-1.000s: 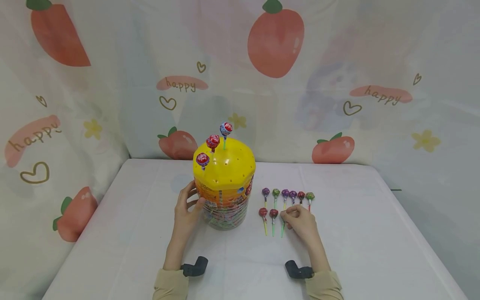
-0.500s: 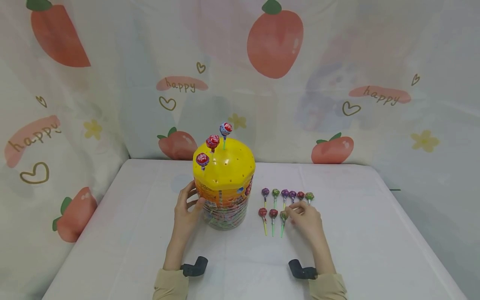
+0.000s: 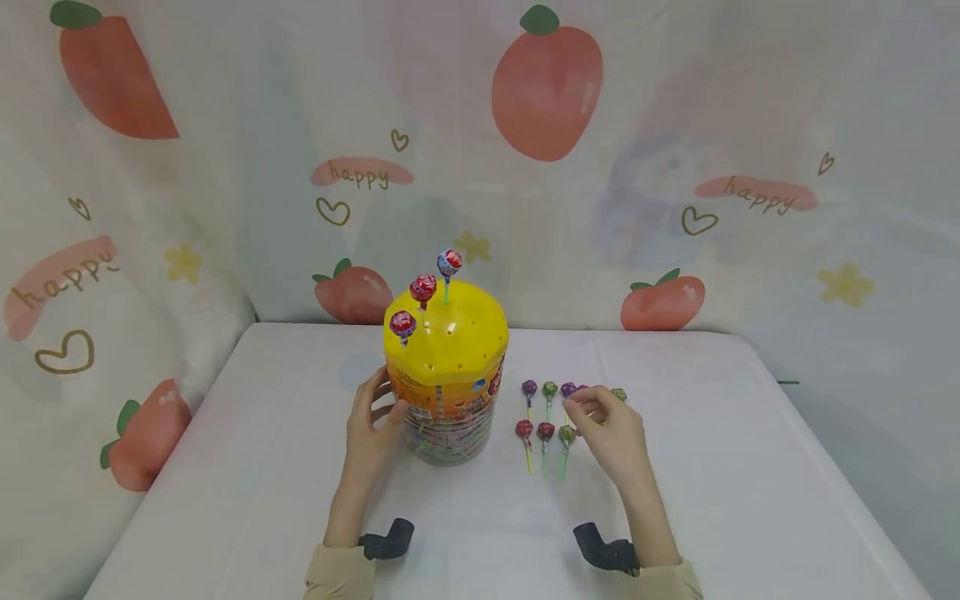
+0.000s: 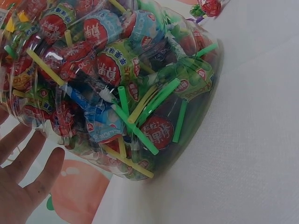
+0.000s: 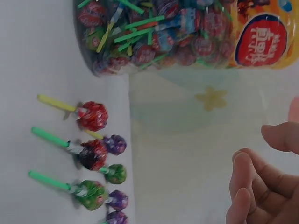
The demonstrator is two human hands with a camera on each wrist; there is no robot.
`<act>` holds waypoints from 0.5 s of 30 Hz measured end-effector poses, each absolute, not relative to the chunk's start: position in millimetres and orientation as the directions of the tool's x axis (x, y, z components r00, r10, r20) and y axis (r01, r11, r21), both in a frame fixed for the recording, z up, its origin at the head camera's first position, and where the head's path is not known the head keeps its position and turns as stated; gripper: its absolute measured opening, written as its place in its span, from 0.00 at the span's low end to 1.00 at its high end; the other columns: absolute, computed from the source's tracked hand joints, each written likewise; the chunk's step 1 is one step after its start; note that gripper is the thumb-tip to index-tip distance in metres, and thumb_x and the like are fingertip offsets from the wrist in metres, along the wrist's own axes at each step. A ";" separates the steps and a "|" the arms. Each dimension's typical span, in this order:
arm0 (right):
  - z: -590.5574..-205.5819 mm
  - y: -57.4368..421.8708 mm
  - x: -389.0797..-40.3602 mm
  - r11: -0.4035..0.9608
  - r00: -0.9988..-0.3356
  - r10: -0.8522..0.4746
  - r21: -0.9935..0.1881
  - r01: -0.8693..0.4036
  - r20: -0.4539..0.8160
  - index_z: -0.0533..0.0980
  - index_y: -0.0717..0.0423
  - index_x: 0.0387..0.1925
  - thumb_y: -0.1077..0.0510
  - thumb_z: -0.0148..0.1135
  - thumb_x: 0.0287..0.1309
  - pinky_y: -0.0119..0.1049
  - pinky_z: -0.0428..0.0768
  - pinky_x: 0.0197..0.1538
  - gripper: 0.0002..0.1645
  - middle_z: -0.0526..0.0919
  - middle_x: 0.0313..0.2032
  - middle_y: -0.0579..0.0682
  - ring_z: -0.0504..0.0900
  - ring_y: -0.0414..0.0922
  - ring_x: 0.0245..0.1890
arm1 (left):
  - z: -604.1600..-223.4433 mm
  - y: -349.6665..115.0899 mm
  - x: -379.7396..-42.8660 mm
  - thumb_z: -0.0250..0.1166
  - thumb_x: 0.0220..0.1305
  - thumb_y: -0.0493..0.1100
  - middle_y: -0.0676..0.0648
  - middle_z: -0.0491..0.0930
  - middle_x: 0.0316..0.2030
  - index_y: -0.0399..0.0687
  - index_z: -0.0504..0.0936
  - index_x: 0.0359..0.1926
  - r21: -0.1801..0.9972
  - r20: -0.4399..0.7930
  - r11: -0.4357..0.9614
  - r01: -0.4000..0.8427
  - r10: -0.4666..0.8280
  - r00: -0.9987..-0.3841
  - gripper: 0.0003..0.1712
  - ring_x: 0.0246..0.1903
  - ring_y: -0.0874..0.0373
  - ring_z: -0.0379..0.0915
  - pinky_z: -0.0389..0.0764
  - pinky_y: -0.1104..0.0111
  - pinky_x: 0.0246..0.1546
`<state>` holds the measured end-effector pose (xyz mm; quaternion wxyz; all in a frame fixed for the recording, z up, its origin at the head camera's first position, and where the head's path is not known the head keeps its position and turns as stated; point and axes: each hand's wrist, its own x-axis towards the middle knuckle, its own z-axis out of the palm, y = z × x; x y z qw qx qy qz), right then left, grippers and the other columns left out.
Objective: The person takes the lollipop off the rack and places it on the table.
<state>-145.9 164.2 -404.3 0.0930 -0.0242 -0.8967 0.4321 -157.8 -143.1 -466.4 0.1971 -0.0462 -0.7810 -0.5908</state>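
Observation:
A clear plastic jar (image 3: 450, 437) full of wrapped lollipops stands upright, topped by a yellow lid (image 3: 465, 321) with small holes. My left hand (image 3: 372, 425) rests against the jar's left side, fingers spread, the thumb toward the front. Three lollipops (image 3: 423, 288) stick up from the lid. To the right of the jar lie two rows of lollipops on the table; the front row has a red one (image 5: 93, 115), a dark red one (image 5: 92, 154) and a green one (image 5: 90, 195). My right hand (image 3: 611, 429) hovers over the rows' right part, thumb and forefinger apart, holding nothing.
The back row of lollipops includes a purple one (image 3: 529, 388) and a green one (image 3: 550, 390); my right hand hides part of this row. A white cloth covers the table (image 3: 712, 467). Behind it hangs a printed curtain (image 3: 450, 100).
My right hand has let go of the green lollipop in the front row and has risen slightly above the rows. My left hand stays at the jar.

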 end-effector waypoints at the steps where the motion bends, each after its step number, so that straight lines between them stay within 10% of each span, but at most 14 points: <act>1: -399.8 160.9 -144.9 0.630 -0.979 0.113 -0.775 -0.060 0.168 0.80 0.56 0.41 0.51 0.63 0.61 0.30 0.72 0.28 0.14 0.84 0.31 0.54 0.80 0.40 0.25 | -466.6 -143.3 -157.8 0.64 0.63 0.43 0.44 0.69 0.61 0.55 0.63 0.69 0.906 0.360 0.296 0.304 -0.160 -0.919 0.35 0.61 0.49 0.67 0.75 0.46 0.57; 15: -343.8 119.3 -150.1 0.607 -0.876 -0.026 -0.689 -0.397 0.482 0.80 0.57 0.41 0.59 0.66 0.58 0.25 0.77 0.34 0.10 0.82 0.28 0.50 0.76 0.41 0.29 | -467.0 -143.3 -158.0 0.64 0.63 0.43 0.45 0.69 0.61 0.56 0.63 0.69 0.916 0.337 0.285 0.283 -0.160 -0.928 0.34 0.61 0.50 0.67 0.74 0.46 0.58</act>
